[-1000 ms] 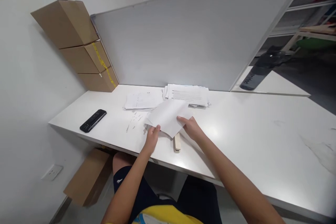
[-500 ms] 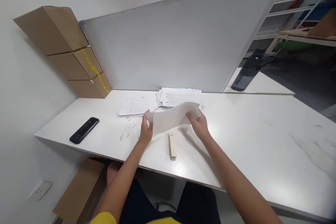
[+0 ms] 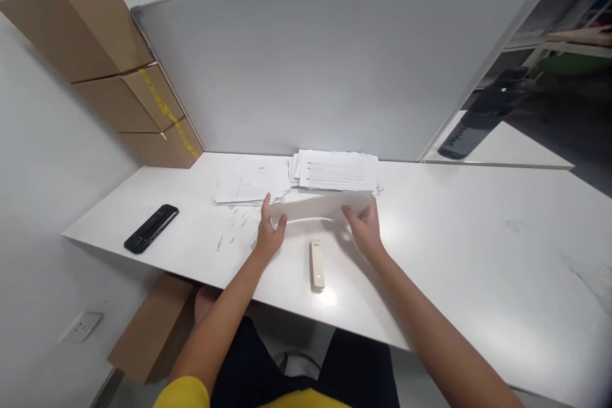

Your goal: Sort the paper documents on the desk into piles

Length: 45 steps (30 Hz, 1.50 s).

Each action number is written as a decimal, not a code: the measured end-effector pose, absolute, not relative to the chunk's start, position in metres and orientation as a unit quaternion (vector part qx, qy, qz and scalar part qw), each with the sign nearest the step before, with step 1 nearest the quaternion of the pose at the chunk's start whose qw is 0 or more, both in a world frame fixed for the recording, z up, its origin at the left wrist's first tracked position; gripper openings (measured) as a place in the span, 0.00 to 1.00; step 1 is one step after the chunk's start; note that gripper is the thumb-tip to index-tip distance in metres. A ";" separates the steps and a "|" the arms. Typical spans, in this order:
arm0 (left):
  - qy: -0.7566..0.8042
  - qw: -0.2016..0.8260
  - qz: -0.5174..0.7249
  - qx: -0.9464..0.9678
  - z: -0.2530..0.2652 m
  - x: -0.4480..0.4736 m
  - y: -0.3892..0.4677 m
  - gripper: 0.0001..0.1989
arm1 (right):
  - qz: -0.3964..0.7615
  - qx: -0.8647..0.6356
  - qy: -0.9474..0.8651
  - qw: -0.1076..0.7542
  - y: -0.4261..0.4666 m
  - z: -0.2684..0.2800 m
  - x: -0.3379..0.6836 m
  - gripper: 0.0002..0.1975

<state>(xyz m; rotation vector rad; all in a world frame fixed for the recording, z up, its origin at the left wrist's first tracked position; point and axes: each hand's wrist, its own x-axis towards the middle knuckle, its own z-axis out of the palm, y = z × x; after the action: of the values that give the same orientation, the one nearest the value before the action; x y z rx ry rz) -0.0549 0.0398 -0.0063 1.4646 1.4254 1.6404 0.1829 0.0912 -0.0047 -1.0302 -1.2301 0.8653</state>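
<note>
Between my two hands a sheet of white paper [image 3: 313,207] is held up above the desk, seen at a flat, slightly bowed angle. My left hand [image 3: 271,229] pinches its left end, thumb toward me. At the right end, my right hand [image 3: 364,227] grips the sheet with the thumb on the near side. Below the paper a cream stapler [image 3: 317,266] lies on the desk, touched by neither hand. Behind the sheet are a stack of printed papers [image 3: 337,170] and, to its left, a second pile of papers [image 3: 248,186].
A black phone-like device [image 3: 152,228] lies on the white desk [image 3: 459,255] at the left. Cardboard boxes [image 3: 109,83] are stacked in the left corner. A whiteboard [image 3: 306,64] stands along the back edge, and a dark bottle [image 3: 478,121] is beyond it at right.
The sheet has tipped from a raised, curved face to a flatter, narrower strip. Both hands still hold its ends. The camera view has tilted down a little.
</note>
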 end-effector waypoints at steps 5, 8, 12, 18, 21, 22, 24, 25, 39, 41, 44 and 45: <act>0.527 0.273 0.610 0.524 -0.013 -0.056 0.045 0.34 | 0.355 -0.430 -0.558 0.615 0.114 -0.027 0.190 0.12; 0.554 0.283 0.579 0.527 -0.015 -0.057 0.048 0.29 | 0.398 -0.413 -0.542 0.614 0.121 -0.029 0.193 0.14; 0.557 0.294 0.585 0.511 -0.009 -0.055 0.048 0.27 | 0.496 -0.395 -0.550 0.544 0.125 -0.024 0.195 0.21; 0.444 0.338 0.655 0.509 -0.003 -0.047 0.032 0.41 | 0.457 -0.429 -0.518 0.582 0.090 -0.005 0.221 0.23; 0.422 0.405 0.640 0.497 -0.007 -0.042 0.028 0.41 | 0.489 -0.469 -0.502 0.539 0.023 -0.006 0.241 0.27; 0.424 0.425 0.622 0.503 -0.008 -0.041 0.027 0.40 | 0.509 -0.485 -0.497 0.508 -0.004 -0.008 0.248 0.28; 0.424 0.441 0.578 0.540 -0.006 -0.038 0.025 0.38 | 0.547 -0.522 -0.475 0.451 -0.057 -0.015 0.261 0.32; 0.421 0.437 0.555 0.569 -0.003 -0.036 0.024 0.37 | 0.568 -0.541 -0.458 0.418 -0.080 -0.018 0.267 0.33; 0.302 0.296 0.324 0.847 0.020 -0.015 0.003 0.21 | 0.510 -0.690 -0.364 0.362 -0.140 -0.017 0.315 0.40; 0.305 0.255 0.333 0.855 0.017 -0.014 -0.003 0.19 | 0.514 -0.682 -0.377 0.360 -0.139 -0.014 0.313 0.39; 0.331 0.255 0.318 0.851 0.012 -0.014 -0.016 0.19 | 0.506 -0.678 -0.385 0.370 -0.136 -0.011 0.309 0.38; 0.341 0.266 0.310 0.847 0.010 -0.014 -0.020 0.19 | 0.504 -0.678 -0.383 0.372 -0.134 -0.011 0.309 0.37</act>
<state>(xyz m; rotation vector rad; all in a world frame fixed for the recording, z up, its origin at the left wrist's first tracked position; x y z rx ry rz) -0.0142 -0.0200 0.0105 2.2861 0.9199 0.8373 0.3089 -0.1335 -0.0107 -1.7390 -0.9829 1.2922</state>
